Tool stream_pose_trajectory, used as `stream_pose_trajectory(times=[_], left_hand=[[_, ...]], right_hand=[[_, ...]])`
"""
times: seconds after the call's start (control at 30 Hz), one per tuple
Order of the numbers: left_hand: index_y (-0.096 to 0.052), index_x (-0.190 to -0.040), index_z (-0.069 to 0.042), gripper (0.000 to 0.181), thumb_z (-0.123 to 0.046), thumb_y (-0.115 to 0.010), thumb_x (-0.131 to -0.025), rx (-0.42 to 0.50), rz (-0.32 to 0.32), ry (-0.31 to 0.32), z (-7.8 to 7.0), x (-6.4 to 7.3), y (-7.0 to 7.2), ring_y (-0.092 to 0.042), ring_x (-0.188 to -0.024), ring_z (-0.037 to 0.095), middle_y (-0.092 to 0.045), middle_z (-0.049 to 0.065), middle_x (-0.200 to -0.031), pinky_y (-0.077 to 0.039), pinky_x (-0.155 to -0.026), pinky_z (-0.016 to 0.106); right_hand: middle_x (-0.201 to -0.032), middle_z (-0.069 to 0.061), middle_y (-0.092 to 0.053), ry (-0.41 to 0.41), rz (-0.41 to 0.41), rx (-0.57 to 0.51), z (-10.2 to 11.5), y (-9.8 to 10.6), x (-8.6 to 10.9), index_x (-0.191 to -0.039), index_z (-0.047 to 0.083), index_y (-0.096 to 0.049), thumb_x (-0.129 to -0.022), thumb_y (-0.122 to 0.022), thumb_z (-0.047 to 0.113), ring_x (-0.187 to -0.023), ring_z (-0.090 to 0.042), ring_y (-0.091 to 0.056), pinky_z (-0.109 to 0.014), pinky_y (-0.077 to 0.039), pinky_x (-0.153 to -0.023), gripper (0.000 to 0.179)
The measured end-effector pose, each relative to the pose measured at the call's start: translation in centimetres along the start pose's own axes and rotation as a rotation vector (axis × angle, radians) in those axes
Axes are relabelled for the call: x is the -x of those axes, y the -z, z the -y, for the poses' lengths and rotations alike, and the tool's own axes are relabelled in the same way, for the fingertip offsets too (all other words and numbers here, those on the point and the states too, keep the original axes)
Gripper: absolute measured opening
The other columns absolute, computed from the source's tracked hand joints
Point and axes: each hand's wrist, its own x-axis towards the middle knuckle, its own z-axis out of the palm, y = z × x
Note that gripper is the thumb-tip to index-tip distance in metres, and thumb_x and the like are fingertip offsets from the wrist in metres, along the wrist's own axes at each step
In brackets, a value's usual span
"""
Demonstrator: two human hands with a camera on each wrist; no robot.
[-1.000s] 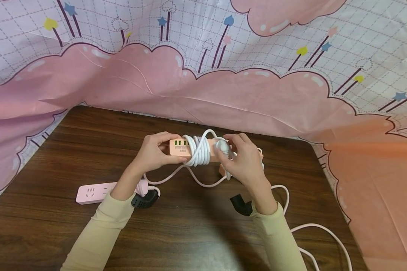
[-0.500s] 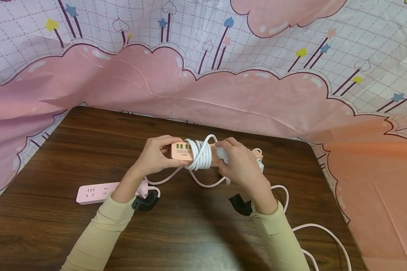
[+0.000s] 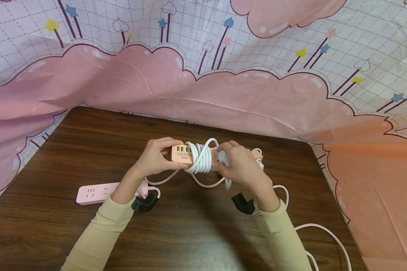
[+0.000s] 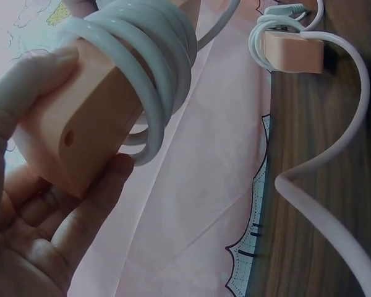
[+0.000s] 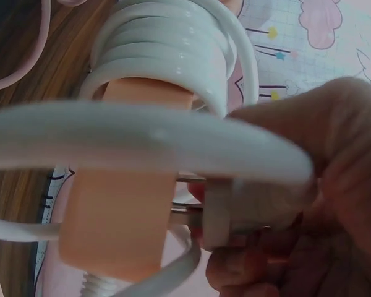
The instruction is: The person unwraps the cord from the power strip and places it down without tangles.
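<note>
My left hand (image 3: 154, 158) grips the USB-port end of a peach power strip (image 3: 181, 155), thumb on one side and fingers on the other. Thick white cord (image 3: 201, 159) is wound in several turns round the strip's middle and loops up at the top. With my right hand (image 3: 245, 165) I pinch the cord's white plug (image 5: 217, 213) against the far end of the strip. Seen from the right wrist, bare metal prongs (image 5: 187, 208) bridge the gap between plug and strip face. A loop of cord crosses in front there, and my fingers hide part of the plug.
A pink power strip (image 3: 96, 192) lies at left on the dark wooden table (image 3: 176, 233). Another peach strip (image 4: 294, 52) with coiled cord lies behind my right hand. Loose pale cord (image 3: 325, 227) runs along the right side. A patterned pink curtain (image 3: 224, 99) hangs behind.
My right hand has turned over the plug, which now mostly hides behind my fingers. The wrapped strip has dropped slightly towards me, with my left hand keeping its grip.
</note>
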Motion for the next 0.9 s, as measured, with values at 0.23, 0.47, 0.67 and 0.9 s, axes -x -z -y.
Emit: stream_pose_trajectory(times=[0.23, 0.47, 0.67, 0.9], left_hand=[[-0.068, -0.102, 0.004, 0.052, -0.004, -0.089, -0.056, -0.008, -0.015, -0.048, 0.2, -0.2, -0.1, -0.059, -0.084, 0.015, -0.067, 0.011, -0.096, -0.053, -0.071, 0.024], [-0.068, -0.102, 0.002, 0.050, -0.008, -0.089, -0.057, -0.038, 0.007, -0.024, 0.6, 0.2, 0.1, -0.059, -0.082, 0.015, -0.067, 0.010, -0.093, -0.054, -0.069, 0.025], [-0.068, -0.104, 0.003, 0.052, -0.004, -0.089, -0.057, 0.012, -0.042, 0.022, 1.4, 0.7, 0.5, -0.058, -0.083, 0.015, -0.067, 0.011, -0.096, -0.052, -0.070, 0.021], [-0.067, -0.104, 0.004, 0.054, -0.001, -0.089, -0.055, 0.030, -0.137, -0.004, 1.2, 0.5, 1.5, -0.057, -0.082, 0.011, -0.067, 0.014, -0.097, -0.050, -0.065, 0.016]], right_hand=[[-0.084, -0.009, -0.058, -0.014, 0.004, -0.004, -0.5, -0.6, -0.1, -0.094, 0.000, -0.060, -0.066, -0.074, 0.013, -0.065, -0.022, -0.055, -0.038, -0.048, -0.057, 0.034], [-0.082, -0.007, -0.063, 0.023, 0.002, -0.051, -0.8, -0.1, -0.2, -0.091, 0.001, -0.064, -0.066, -0.080, 0.016, -0.065, -0.019, -0.055, -0.034, -0.047, -0.058, 0.033], [-0.089, -0.008, -0.061, 0.026, -0.050, -0.157, -0.6, 0.8, 0.4, -0.099, 0.000, -0.063, -0.072, -0.075, 0.008, -0.069, -0.018, -0.054, -0.030, -0.045, -0.059, 0.030], [-0.090, -0.012, -0.061, 0.061, -0.223, -0.259, -1.4, -0.4, 2.6, -0.101, -0.002, -0.060, -0.072, -0.078, -0.001, -0.071, -0.017, -0.052, -0.028, -0.047, -0.055, 0.034]])
